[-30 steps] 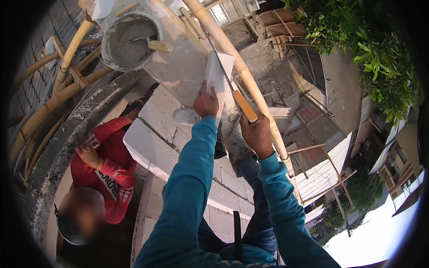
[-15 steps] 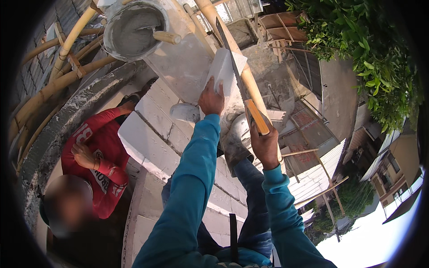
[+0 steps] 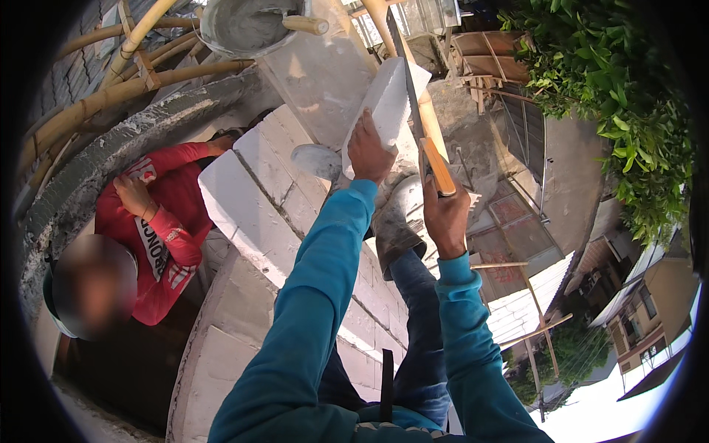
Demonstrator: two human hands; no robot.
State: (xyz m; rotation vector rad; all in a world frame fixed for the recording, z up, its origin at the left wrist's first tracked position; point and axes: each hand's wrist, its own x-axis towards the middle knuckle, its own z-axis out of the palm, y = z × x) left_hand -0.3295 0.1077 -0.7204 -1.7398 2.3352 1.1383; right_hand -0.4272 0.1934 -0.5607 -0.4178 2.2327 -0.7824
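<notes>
My left hand grips a white lightweight block, fingers pressed along its face. My right hand is closed around the orange wooden handle of a saw, whose long dark blade runs up along the block's right side; whether it is in a cut I cannot tell. Below the block, my dusty rubber boot shows between my arms. A rounded mortar-smeared object lies just left of my left hand; I cannot make out what it is.
A mortar bucket with a wooden-handled tool sits at the top. A co-worker in red occupies the left, beside a block wall. Bamboo scaffolding, a bamboo pole and a drop with roofs surround me.
The saw has been drawn slightly back toward me and its blade now stands more upright. The view has shifted, so the bucket and block appear higher and further right. Both grips are unchanged.
</notes>
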